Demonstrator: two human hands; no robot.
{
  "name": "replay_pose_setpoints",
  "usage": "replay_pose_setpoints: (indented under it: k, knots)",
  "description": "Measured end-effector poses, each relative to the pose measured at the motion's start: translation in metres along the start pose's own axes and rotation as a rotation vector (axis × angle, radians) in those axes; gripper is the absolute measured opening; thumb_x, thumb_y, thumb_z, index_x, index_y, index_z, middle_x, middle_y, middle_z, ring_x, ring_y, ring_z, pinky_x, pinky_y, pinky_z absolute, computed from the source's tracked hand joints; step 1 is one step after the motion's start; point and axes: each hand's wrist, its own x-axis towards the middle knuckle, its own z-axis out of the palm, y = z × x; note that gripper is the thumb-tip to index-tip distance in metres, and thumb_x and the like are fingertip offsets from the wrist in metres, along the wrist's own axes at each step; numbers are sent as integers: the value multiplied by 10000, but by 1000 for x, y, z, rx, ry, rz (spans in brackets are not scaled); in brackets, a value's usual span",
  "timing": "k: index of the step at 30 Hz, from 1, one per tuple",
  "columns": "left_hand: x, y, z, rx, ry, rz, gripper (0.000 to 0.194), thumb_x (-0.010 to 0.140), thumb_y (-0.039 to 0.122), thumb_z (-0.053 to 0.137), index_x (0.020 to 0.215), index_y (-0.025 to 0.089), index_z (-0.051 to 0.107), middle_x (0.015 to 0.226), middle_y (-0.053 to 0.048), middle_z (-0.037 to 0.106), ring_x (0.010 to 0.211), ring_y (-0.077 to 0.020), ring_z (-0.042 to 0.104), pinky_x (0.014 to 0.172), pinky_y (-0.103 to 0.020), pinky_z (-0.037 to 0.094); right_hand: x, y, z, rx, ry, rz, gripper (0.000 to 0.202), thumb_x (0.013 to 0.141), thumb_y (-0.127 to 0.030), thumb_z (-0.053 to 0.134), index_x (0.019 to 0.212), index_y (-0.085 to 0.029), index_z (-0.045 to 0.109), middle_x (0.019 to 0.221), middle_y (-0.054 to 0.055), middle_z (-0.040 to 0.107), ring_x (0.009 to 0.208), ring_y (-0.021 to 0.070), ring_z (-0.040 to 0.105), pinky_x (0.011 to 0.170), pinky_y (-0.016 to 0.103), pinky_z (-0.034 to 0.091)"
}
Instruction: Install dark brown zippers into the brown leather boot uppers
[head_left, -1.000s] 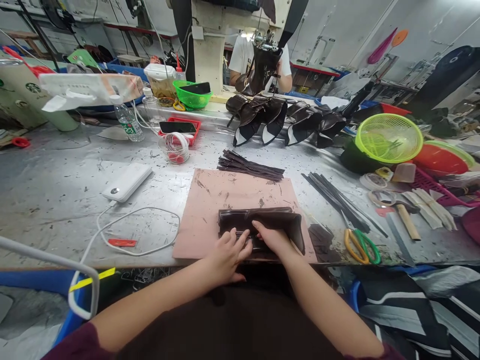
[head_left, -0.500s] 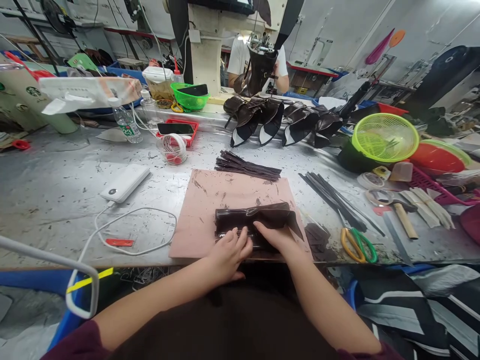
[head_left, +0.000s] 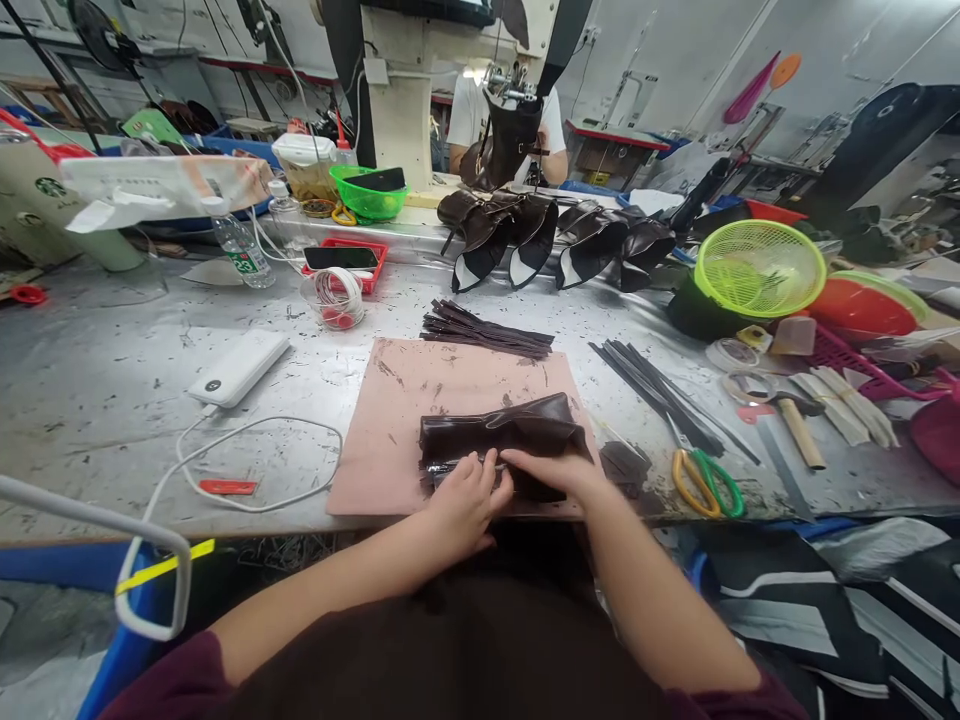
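Observation:
A glossy dark brown leather piece [head_left: 491,428] lies folded on a pink board [head_left: 390,400] at the table's front edge. My left hand [head_left: 469,495] rests on its lower edge, fingers bent and close together. Beside it, my right hand [head_left: 551,472] lies over the lower right part of the leather, its fingertips near those of my left hand. Part of the leather is hidden beneath both hands. Behind the board is a bundle of dark strips [head_left: 484,330]. More dark strips [head_left: 660,395] lie to the right, next to scissors [head_left: 705,482] with orange and green handles.
A white power bank [head_left: 240,368] with a looped cable is on the left. Dark leather pieces [head_left: 502,235] stand in a row at the back. A hammer [head_left: 801,432] and a yellow-green basket [head_left: 761,268] are at the right. Across the table, a person [head_left: 553,140] sits behind the machine.
The view has shifted slightly, moving the scene left in the picture. My right hand has moved closer to my left fingertips, and the leather's right end sits a little more folded.

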Motion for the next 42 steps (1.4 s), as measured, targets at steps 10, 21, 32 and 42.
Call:
replay_pose_setpoints:
  k: [10, 21, 32, 42]
  knots:
    - [6, 1, -6, -32, -6, -6, 747, 648, 609, 564, 1156, 72, 455, 1325, -236, 361, 1108, -355, 432, 880, -409, 294, 11, 13, -12, -190, 223, 22, 349, 703, -397, 607, 930, -135, 651, 880, 126, 683, 877, 267, 622, 750, 337, 471]
    - [36, 4, -18, -124, -51, -10, 790, 637, 615, 574, 1204, 87, 424, 1266, -201, 443, 972, -309, 496, 803, -393, 314, 13, 17, -4, -293, 302, -73, 268, 677, -368, 614, 836, -157, 665, 816, 121, 682, 930, 295, 594, 864, 389, 416]
    - [44, 6, -15, -126, -34, 33, 776, 635, 629, 565, 1133, 41, 478, 1243, -233, 457, 1116, -345, 429, 877, -394, 293, 23, 28, -23, 153, 102, 19, 148, 752, -200, 522, 843, -148, 626, 733, 49, 670, 524, 149, 633, 449, 227, 497]
    - [52, -1, -19, -210, 5, -3, 766, 563, 735, 511, 1000, 108, 565, 1209, -166, 511, 935, -274, 512, 815, -377, 342, 26, 22, -42, 16, 77, -34, 177, 677, -223, 646, 842, -167, 676, 751, 50, 695, 697, 198, 647, 648, 293, 514]
